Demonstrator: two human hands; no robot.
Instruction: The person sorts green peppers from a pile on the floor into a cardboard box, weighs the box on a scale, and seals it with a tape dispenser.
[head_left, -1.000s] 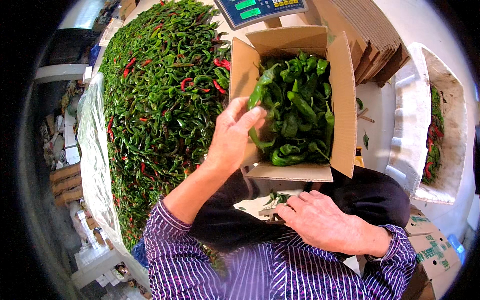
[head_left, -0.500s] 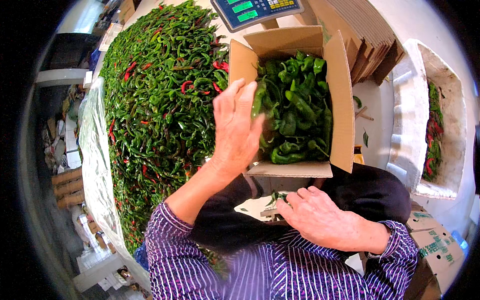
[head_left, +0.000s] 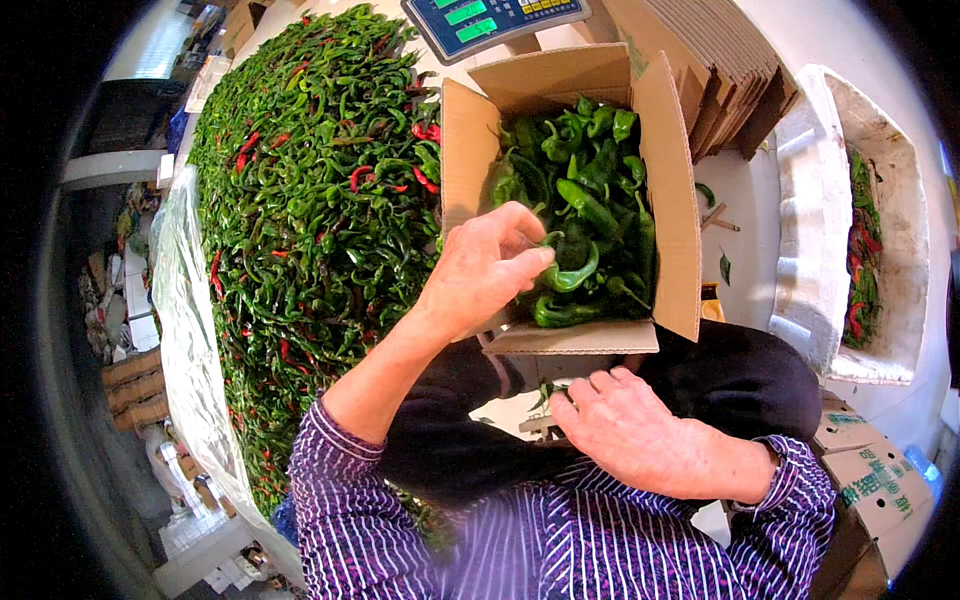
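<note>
An open cardboard box [head_left: 673, 200] stands in front of me, with many large green peppers [head_left: 588, 203] inside. Over its near left part, my left hand [head_left: 492, 262] pinches a curved green pepper [head_left: 574, 274] by its stem end between thumb and fingers. My right hand [head_left: 640, 430] is below the box's near flap, above my lap, fingers curled. Some green bits [head_left: 548, 393] show by its fingertips; whatever it holds is hidden under the hand. To the left spreads a big heap of thin green chilies [head_left: 320, 200] with scattered red ones.
A scale display [head_left: 490, 22] stands behind the box. Flattened cardboard [head_left: 690, 70] is stacked at the far right, and a white foam box [head_left: 890, 365] with chilies stands on the right. Plastic sheeting [head_left: 185, 330] edges the heap. A printed carton [head_left: 880, 490] lies at lower right.
My left hand has moved from the box's left side toward its near middle, and a curved pepper now shows in its pinch. My right hand has hardly moved. The view has shifted slightly.
</note>
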